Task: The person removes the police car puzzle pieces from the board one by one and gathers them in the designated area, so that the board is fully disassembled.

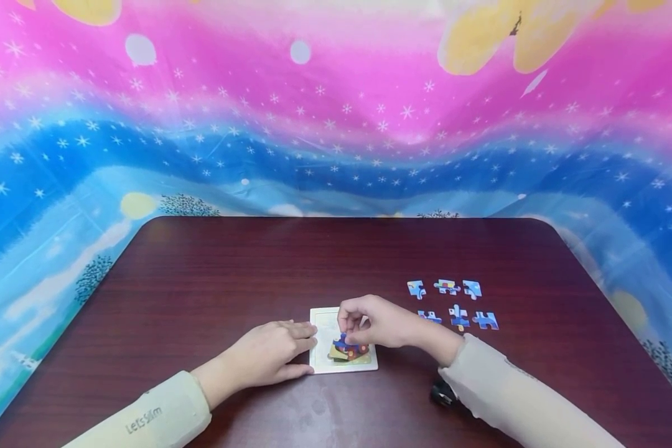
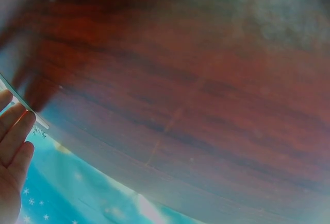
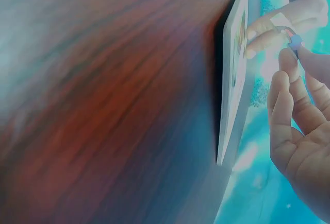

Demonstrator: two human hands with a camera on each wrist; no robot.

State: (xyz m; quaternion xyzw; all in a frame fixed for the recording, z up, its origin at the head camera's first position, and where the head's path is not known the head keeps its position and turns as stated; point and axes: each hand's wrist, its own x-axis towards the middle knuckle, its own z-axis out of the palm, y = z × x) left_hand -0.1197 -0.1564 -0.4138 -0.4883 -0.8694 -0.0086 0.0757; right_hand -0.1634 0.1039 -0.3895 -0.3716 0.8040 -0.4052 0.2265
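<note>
A pale square puzzle tray [image 1: 321,339] lies on the table, with joined puzzle pieces [image 1: 361,359] showing a yellow and red picture in its lower right part. My left hand [image 1: 266,356] rests at the tray's left edge, its fingers extended and touching the rim. Over the tray, my right hand [image 1: 383,322] pinches a small blue puzzle piece [image 3: 295,42] between thumb and fingertips. The right wrist view shows this piece held up off the tray's face. The right hand partly hides the tray's upper right corner.
Several loose blue puzzle pieces [image 1: 459,316] lie in two rows on the dark wooden table [image 1: 229,267], right of the tray. A small black object [image 1: 442,393] shows beside the right sleeve. A patterned cloth [image 1: 336,124] hangs behind the table.
</note>
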